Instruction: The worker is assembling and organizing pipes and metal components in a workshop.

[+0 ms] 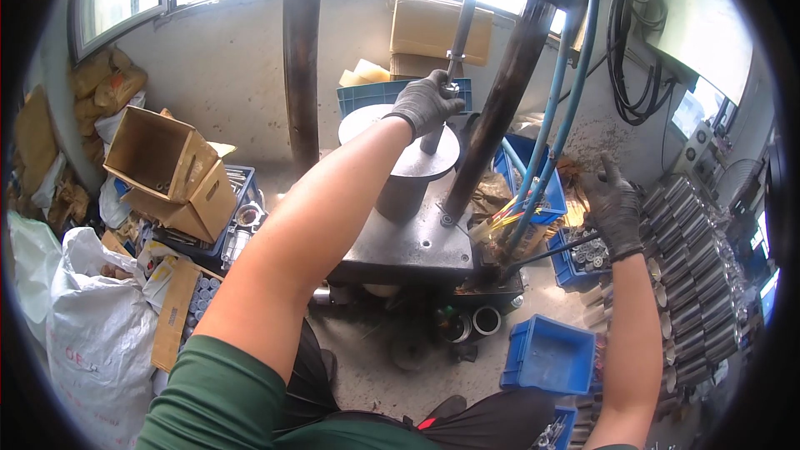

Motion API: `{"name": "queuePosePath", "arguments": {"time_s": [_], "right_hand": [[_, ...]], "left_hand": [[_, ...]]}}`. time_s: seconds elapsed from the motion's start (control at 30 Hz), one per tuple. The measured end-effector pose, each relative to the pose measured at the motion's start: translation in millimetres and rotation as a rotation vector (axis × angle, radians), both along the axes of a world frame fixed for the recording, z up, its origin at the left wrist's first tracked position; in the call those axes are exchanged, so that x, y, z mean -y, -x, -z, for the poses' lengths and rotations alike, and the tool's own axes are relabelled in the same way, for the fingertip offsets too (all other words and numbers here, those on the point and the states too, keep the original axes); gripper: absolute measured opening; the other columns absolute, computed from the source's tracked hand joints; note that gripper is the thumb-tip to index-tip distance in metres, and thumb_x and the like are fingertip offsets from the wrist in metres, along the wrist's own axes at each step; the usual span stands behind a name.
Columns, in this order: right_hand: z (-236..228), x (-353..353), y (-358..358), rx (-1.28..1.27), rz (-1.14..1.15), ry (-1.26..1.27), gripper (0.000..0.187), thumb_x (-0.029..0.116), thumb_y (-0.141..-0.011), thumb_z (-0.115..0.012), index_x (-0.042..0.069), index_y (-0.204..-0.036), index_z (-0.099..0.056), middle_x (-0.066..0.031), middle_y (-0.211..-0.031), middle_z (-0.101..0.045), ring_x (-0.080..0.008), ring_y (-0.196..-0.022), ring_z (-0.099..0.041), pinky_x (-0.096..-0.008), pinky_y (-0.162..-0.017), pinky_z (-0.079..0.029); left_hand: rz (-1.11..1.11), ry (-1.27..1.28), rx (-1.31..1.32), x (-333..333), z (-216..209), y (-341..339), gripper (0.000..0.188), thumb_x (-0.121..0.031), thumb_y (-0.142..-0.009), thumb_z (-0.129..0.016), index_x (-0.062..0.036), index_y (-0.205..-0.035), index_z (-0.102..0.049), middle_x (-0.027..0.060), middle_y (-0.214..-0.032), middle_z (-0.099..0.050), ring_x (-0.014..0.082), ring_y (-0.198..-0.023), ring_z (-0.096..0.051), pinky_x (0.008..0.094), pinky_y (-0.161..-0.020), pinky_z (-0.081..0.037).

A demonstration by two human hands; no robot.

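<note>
My left hand (427, 107), in a dark grey work glove, is closed around an upright metal rod (461, 33) with a small clamp-like fitting, above a round steel plate (427, 165). The plate sits on a thick dark cylinder (402, 200), which stands on the flat bed (375, 243) of a press-like machine. Out to the right, my gloved right hand (615, 208) has at least one finger stretched upward. Its palm side is by the outer end of a black lever (554, 253) coming from the machine; whether it touches the lever is unclear.
Dark posts (302, 67) and blue hoses (557, 133) rise around the machine. Stacked metal tubes (687, 267) line the right side. A blue bin (521, 367) stands on the floor. Cardboard boxes (158, 154) and white sacks (92, 317) crowd the left.
</note>
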State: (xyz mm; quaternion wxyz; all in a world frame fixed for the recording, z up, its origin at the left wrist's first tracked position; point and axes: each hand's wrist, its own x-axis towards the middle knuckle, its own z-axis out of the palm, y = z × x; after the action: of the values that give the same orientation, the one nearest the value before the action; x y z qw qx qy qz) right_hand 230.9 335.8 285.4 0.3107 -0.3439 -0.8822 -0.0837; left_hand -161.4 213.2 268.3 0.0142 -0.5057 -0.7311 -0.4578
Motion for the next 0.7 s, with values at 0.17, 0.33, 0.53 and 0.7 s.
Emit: {"name": "queuePosePath", "arguments": {"time_s": [0.17, 0.33, 0.53, 0.7], "right_hand": [[-8.9, 7.3, 1.5, -0.082, 0.209, 0.375, 0.123, 0.09, -0.092, -0.055, -0.004, -0.167, -0.034, -0.0303, -0.117, -0.074, -0.0421, -0.115, -0.074, -0.0525, -0.098, -0.057], [-10.3, 6.5, 3.5, -0.055, 0.225, 0.303, 0.092, 0.082, -0.1, -0.051, -0.001, -0.134, -0.071, -0.0307, -0.121, -0.075, -0.0465, -0.117, -0.072, -0.0545, -0.101, -0.055], [9.1, -17.1, -10.2, -0.046, 0.102, 0.186, 0.05, 0.044, -0.102, -0.066, -0.002, -0.117, -0.078, -0.0285, -0.106, -0.077, -0.0431, -0.103, -0.076, -0.0484, -0.093, -0.059], [23.9, -14.9, -30.5, -0.291, 0.015, 0.478, 0.036, 0.024, -0.1, -0.067, -0.006, -0.119, -0.075, -0.0191, -0.093, -0.08, -0.029, -0.084, -0.078, -0.0402, -0.08, -0.06]], "left_hand": [[-0.04, -0.168, 0.033, -2.8, 14.6, -6.9, 0.056, -0.02, -0.096, -0.082, -0.0078, -0.144, -0.056, 0.0177, -0.121, -0.079, 0.0325, -0.116, -0.076, 0.0426, -0.101, -0.058], [0.032, -0.382, 0.163, -1.6, 19.7, -1.2, 0.054, -0.016, -0.098, -0.081, -0.0081, -0.145, -0.056, 0.0096, -0.113, -0.077, 0.0212, -0.1, -0.073, 0.0361, -0.091, -0.059], [0.665, -0.822, 0.764, 51.6, 44.0, -29.9, 0.053, -0.014, -0.099, -0.083, -0.0064, -0.143, -0.053, 0.0024, -0.099, -0.06, 0.0149, -0.086, -0.065, 0.0305, -0.077, -0.057], [0.596, -0.649, 0.955, 141.6, 100.2, -85.5, 0.074, -0.051, -0.097, -0.081, -0.0064, -0.148, -0.05, 0.0036, -0.105, -0.065, 0.0139, -0.088, -0.067, 0.0306, -0.079, -0.059]]}}
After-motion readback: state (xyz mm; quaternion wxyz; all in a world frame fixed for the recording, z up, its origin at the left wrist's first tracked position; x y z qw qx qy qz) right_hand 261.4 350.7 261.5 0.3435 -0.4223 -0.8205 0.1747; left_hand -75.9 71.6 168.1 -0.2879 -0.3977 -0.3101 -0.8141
